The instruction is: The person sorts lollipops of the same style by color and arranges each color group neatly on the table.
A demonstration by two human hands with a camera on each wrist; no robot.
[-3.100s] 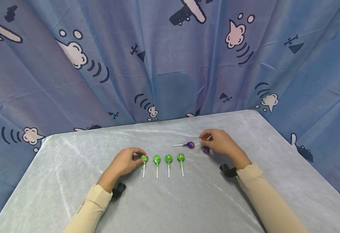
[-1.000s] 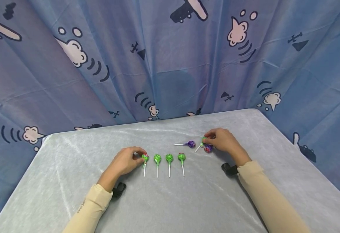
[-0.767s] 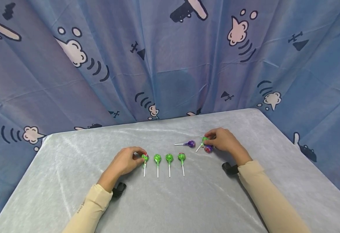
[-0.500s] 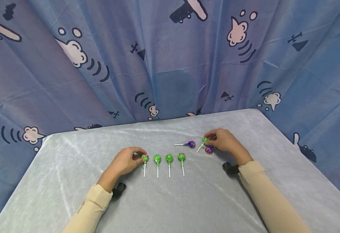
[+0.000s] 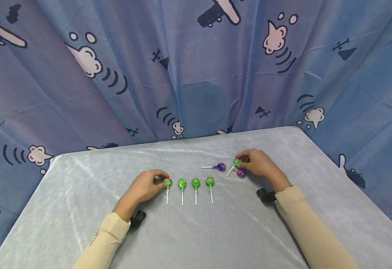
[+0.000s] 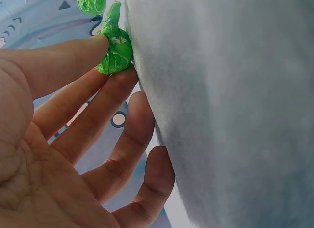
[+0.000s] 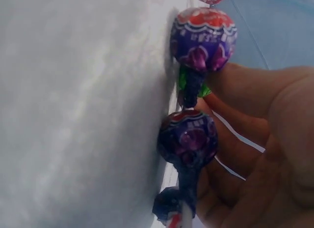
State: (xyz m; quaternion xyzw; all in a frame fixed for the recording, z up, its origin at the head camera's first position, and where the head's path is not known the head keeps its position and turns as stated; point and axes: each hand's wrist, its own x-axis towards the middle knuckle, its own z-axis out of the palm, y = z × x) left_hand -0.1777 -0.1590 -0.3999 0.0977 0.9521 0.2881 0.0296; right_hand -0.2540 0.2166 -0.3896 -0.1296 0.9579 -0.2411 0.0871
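My left hand [image 5: 146,186] pinches the head of the leftmost green lollipop [image 5: 167,182] between thumb and fingertips; the left wrist view shows that green wrapper [image 6: 117,56] up close. To its right lie three more green lollipops [image 5: 182,183], sticks toward me. My right hand [image 5: 255,162] pinches another green lollipop [image 5: 236,162], its stick slanting down-left. Just in front of those fingers is a purple lollipop head [image 5: 241,172]. Left of them a second purple lollipop [image 5: 221,167] lies with its stick pointing left. Two purple heads [image 7: 203,41] partly hide the held green lollipop in the right wrist view.
A light grey cloth covers the table [image 5: 189,239]. Behind it and at both sides hangs a blue patterned curtain [image 5: 199,74]. A black wrist strap [image 5: 266,195] sits at the right cuff, and another [image 5: 137,219] at the left.
Since about three seconds ago, the green lollipop at my right fingers has come into view, its stick turned from leftward to down-left. My left hand stays on its green lollipop. Little moves in the last second.
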